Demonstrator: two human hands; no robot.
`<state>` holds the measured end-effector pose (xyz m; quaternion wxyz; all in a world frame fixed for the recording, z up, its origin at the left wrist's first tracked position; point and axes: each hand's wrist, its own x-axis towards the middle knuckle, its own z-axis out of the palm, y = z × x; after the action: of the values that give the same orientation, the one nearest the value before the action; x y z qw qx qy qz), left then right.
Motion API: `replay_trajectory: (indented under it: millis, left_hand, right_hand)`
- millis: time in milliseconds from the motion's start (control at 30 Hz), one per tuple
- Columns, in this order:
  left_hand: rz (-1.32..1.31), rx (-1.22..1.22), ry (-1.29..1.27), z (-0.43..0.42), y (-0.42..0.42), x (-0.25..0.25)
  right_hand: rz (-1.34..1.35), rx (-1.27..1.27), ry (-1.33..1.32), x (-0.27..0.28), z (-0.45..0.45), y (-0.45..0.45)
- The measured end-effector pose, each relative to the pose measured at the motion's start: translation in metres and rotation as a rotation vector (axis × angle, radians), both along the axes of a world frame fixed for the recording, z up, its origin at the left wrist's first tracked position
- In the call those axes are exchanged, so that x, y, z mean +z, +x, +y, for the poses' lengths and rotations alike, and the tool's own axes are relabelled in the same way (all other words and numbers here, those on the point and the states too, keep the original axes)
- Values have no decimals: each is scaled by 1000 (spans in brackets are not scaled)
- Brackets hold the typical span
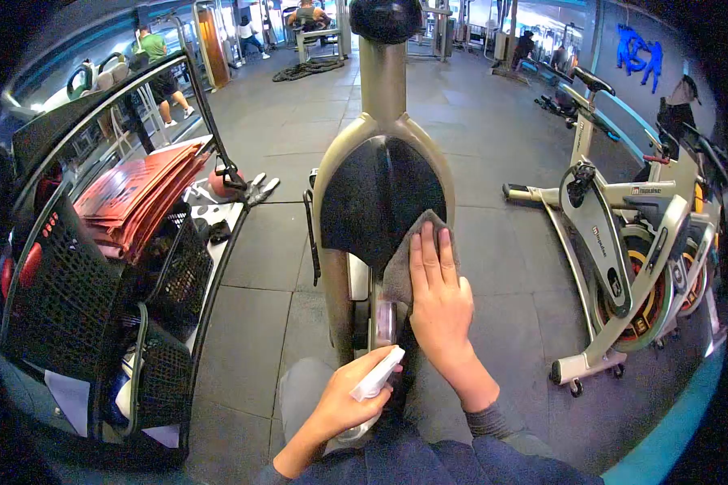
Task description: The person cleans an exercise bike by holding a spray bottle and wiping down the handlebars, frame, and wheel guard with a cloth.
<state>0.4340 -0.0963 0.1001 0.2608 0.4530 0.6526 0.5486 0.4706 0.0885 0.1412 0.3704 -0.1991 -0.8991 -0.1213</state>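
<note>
In the middle of the head view stands an exercise bike [383, 85], its beige frame curving around a black cover [372, 186]. My right hand [441, 303] lies with fingers extended over a grey cloth [399, 263], holding it against the lower right side of that cover. The thumb of this hand is hidden. Lower down and to the left, my left hand [341, 396] is wrapped around a spray bottle with a white trigger head [378, 373]. Most of the bottle's body is concealed by the hand.
On the left, a black rack [206, 347] carries mesh baskets [65, 283], orange-red folded sheets [137, 194] and a glove [260, 190]. More spin bikes [623, 234] stand at right. Farther back, a person in a green top [151, 46] is near gym machines.
</note>
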Motion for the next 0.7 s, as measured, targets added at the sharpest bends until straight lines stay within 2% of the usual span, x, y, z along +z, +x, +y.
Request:
replay_trajectory:
  millis: [100, 167, 333, 433, 700]
  left_hand:
    - [-5, 6, -2, 0, 0, 0]
    - [-20, 16, -6, 0, 0, 0]
    - [-2, 24, -22, 0, 0, -1]
    - [37, 26, -33, 0, 0, 1]
    - [-17, 20, -14, 1, 1, 1]
  right_hand:
    - [3, -4, -15, 0, 3, -5]
    - [84, 107, -66, 8, 8, -9]
    - [109, 153, 51, 78, 30, -35]
    - [118, 160, 116, 101, 40, -51]
    - [142, 90, 90, 70, 19, -31]
